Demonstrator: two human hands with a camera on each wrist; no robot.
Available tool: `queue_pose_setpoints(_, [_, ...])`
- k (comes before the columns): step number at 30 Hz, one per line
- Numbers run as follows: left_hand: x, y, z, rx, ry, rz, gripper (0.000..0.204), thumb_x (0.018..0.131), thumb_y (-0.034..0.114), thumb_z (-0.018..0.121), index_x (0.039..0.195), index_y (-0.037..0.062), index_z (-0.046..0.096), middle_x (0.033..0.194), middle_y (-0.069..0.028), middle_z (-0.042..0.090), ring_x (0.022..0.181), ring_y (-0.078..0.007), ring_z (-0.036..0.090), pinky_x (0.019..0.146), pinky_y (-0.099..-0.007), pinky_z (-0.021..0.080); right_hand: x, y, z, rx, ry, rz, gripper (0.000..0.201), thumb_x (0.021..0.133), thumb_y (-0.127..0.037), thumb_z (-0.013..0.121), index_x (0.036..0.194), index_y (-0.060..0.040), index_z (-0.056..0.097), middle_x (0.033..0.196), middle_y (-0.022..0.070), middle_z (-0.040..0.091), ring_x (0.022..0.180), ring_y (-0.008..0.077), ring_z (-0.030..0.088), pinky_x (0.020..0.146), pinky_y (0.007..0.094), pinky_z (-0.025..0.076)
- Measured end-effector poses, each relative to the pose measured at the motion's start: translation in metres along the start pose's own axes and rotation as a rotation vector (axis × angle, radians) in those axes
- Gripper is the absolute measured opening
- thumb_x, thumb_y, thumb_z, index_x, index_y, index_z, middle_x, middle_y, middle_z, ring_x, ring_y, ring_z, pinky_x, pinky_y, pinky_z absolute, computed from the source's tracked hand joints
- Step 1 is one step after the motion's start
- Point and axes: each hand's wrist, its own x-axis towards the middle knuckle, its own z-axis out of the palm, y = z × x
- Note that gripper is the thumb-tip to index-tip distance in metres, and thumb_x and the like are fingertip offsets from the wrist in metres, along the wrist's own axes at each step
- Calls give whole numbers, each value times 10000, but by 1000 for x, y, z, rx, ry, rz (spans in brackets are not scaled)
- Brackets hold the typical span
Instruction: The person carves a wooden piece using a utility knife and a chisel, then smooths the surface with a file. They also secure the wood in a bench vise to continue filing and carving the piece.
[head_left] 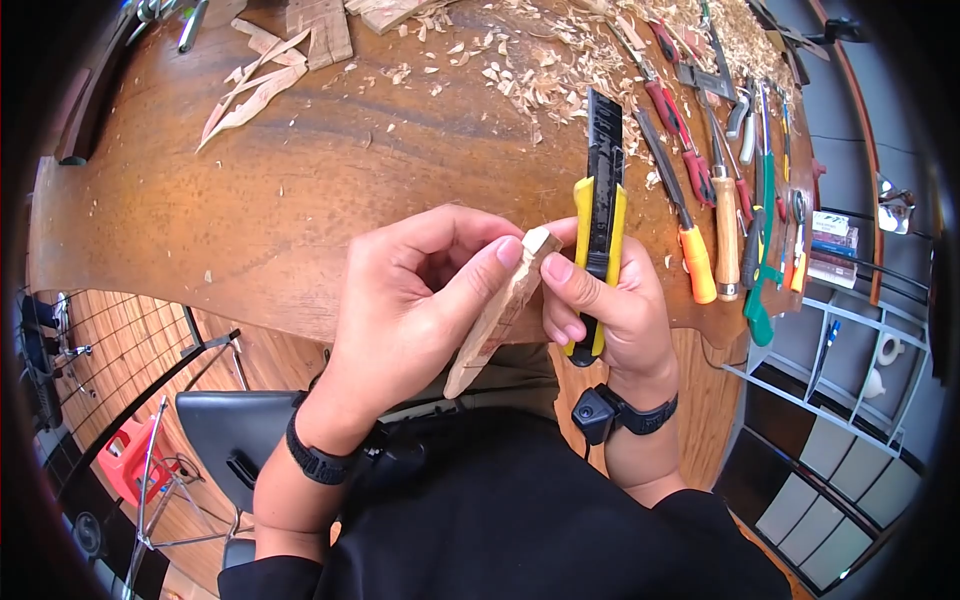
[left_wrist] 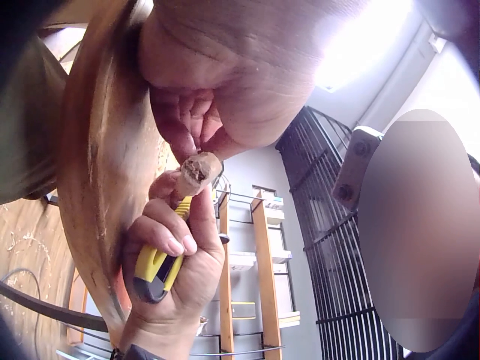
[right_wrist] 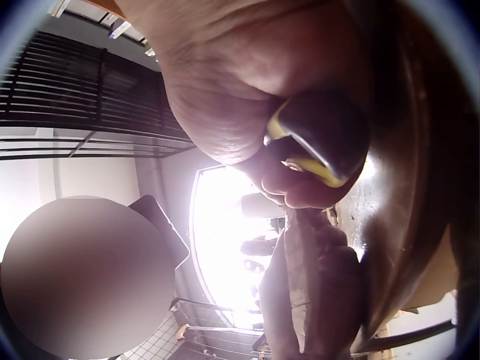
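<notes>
In the head view my left hand (head_left: 400, 300) pinches a carved stick of pale wood (head_left: 492, 325) near its squared upper end. The stick slants down toward my lap, tapering to a rounded lower end. My right hand (head_left: 630, 315) grips a yellow and black utility knife (head_left: 601, 215), its dark, wide blade pointing away from me. The right thumb reaches to the stick's upper end, right beside the left thumb. From the left wrist, the stick's blunt end (left_wrist: 199, 172) faces the camera above the knife handle (left_wrist: 156, 270). The right wrist view shows the stick (right_wrist: 301, 281) below the knife's butt (right_wrist: 322, 142).
Wood shavings (head_left: 540, 80) litter the far side of the wooden table (head_left: 320, 210). Chisels with red, orange and wooden handles (head_left: 727, 235) lie along the right, beside a green-handled tool (head_left: 765, 290). Split wood pieces (head_left: 262, 80) lie far left. A black chair (head_left: 225, 440) stands below left.
</notes>
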Motion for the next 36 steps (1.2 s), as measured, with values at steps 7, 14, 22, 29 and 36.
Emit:
queue_pose_setpoints(7, [-8,-4,-1,89,141,216,288,937,33,675,1209,-54,643,968,-46,705,847,-93,650,728,-239,510,-2,7,5,45,86,-113,279,963,-133,692,1175,29,608,754,32,597,532,77,523,514,249,454])
queue_pose_setpoints(14, [-13,-32,-6,830,199,693,349,789,1,755,1130,-1,686,919,-149,685,769,-303,659,680,-374,529,-2,10,7,-73,182,-192,328,967,-176,699,1209,33,624,810,32,618,575,66,536,532,231,446])
queue_pose_setpoints(22, [-8,-34,-4,1059,328,751,326,767,-30,770,1086,8,711,966,-126,689,834,-283,647,724,-360,522,-40,10,11,-436,246,-34,482,1053,-456,504,1142,5,615,737,20,580,591,50,526,541,213,432])
queue_pose_setpoints(29, [-7,-32,-2,1096,366,729,360,754,50,792,1106,44,715,973,-76,668,816,-242,618,700,-351,489,-45,7,16,-522,246,114,487,1058,-471,479,1091,-8,626,675,3,550,565,57,509,523,238,428])
queue_pose_setpoints(36, [-4,-31,2,1176,360,685,433,732,95,826,1148,62,709,972,-68,660,808,-236,615,691,-348,495,-39,-5,22,-684,277,153,510,1063,-480,457,993,-5,628,593,2,519,530,72,518,504,264,422])
